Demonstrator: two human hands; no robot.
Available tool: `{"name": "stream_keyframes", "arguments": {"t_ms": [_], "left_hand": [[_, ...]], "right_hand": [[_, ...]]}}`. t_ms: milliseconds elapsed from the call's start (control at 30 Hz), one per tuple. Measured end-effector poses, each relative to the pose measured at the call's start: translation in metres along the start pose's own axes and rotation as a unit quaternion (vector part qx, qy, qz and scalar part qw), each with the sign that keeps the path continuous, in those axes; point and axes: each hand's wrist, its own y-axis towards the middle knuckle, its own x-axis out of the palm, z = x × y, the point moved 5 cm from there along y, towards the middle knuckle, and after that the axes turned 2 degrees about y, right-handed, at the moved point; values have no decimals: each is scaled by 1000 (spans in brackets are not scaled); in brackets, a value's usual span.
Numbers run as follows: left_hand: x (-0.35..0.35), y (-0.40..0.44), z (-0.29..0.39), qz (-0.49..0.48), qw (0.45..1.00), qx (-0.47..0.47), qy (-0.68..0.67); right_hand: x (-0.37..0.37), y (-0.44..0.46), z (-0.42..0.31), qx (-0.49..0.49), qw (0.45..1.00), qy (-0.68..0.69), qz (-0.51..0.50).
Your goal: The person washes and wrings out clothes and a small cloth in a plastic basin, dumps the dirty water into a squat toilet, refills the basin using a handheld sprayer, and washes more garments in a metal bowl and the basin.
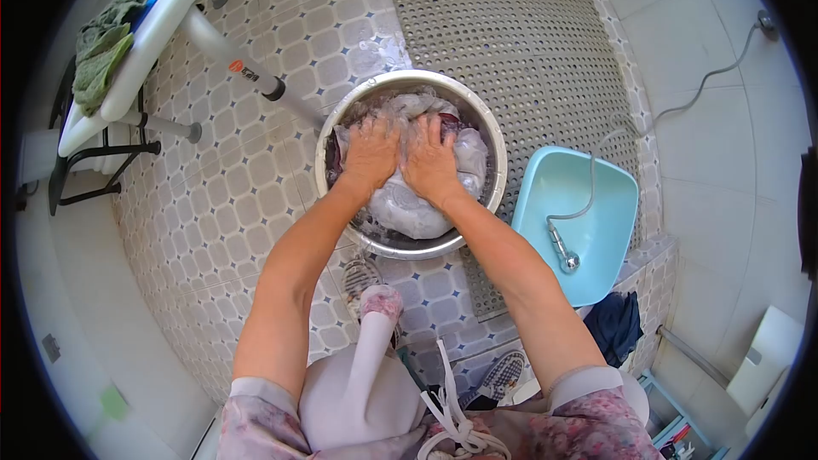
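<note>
we count the metal basin as the largest container here; it holds a heap of pale cloth and what looks like water, though how deep we cannot tell. the blue tub comes next, just beside the basin on our right. the cloth fills most of the basin and lies bunched inside its wall. it looks soaked, so we expect it to be heavy for its bulk, limp, soft and slippery, and parts of it seem thin enough to want gentle handling. we would gather a thick fold from both sides, well under the heap, rather than pinch a thin edge. a dark red bit shows at its far right. our left hand and right hand press palms down on the cloth, close together, fingers spread; neither looks closed around a fold, though some fingertips are hard to make out. smallest is the shower head, lying on the tub's bottom, its hose running out over the rim.
</note>
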Motion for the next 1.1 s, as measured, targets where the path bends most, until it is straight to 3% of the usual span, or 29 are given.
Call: {"name": "stream_keyframes", "arguments": {"t_ms": [167, 200, 233, 300, 400, 800, 967, 1100], "left_hand": [[8, 19, -11, -15, 999, 11, -39], [13, 6, -8, -14, 998, 36, -40], [12, 19, -15, 17, 998, 57, -28], [11, 24, -15, -39, 998, 49, 14], [11, 14, -16, 96, 992, 85, -2], [8, 15, -15, 143, 989, -18, -36], [10, 7, -15, 143, 987, -60, -46], [6, 1, -11, 90, 988, -80, -94]], "right_hand": [[20, 4, 1, -10, 995, -20, 93], [30, 2, 2, -21, 994, -29, 100], [20, 9, 1, 31, 994, 53, 88], [37, 1, -4, 44, 997, 20, 62], [34, 11, 5, 52, 992, 69, 89], [27, 15, 5, 56, 983, 82, 152], [24, 12, 2, 60, 987, 73, 127], [19, 0, 2, 91, 986, 101, 99]]}}
